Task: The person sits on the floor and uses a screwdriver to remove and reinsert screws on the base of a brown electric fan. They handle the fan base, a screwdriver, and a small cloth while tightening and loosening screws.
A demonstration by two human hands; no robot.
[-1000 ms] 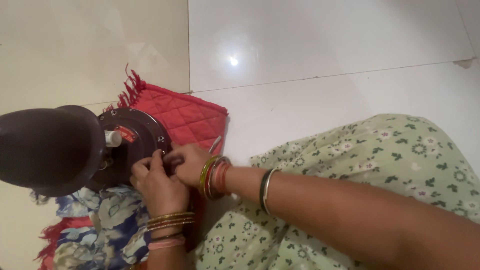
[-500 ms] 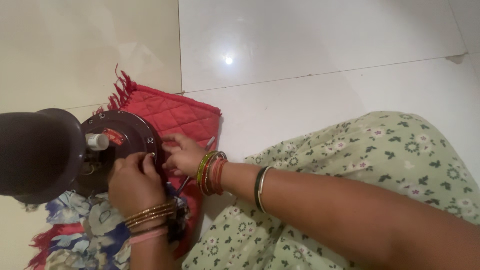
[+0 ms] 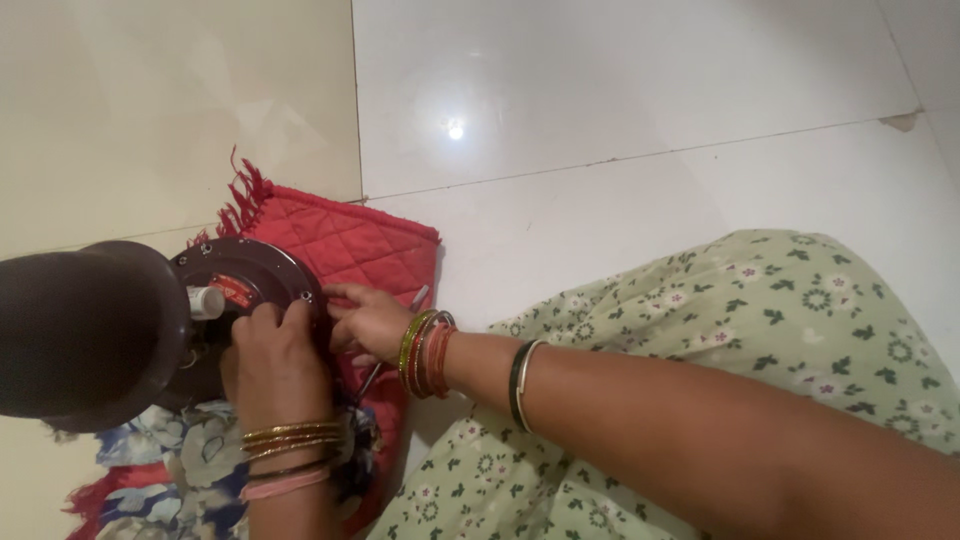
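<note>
A dark round metal disc (image 3: 255,270) with a white stub (image 3: 207,301) at its middle lies on a red quilted mat (image 3: 350,245). It is joined to a big dark brown dome (image 3: 85,335) at the left. My left hand (image 3: 275,355), with gold and pink bangles at the wrist, lies over the disc's near side and grips it. My right hand (image 3: 365,320), with green and red bangles, pinches the disc's right rim with its fingertips. A thin metal tool (image 3: 372,378) lies under my right hand on the mat.
White glossy floor tiles (image 3: 620,110) spread ahead and to the right, cream tiles (image 3: 150,110) to the left. My green flowered clothing (image 3: 760,300) covers the lower right. A blue flowered cloth (image 3: 165,480) lies at the lower left, below the dome.
My left hand has slid up over the disc's near side. My right hand stays at the rim. The view has shifted a little.
</note>
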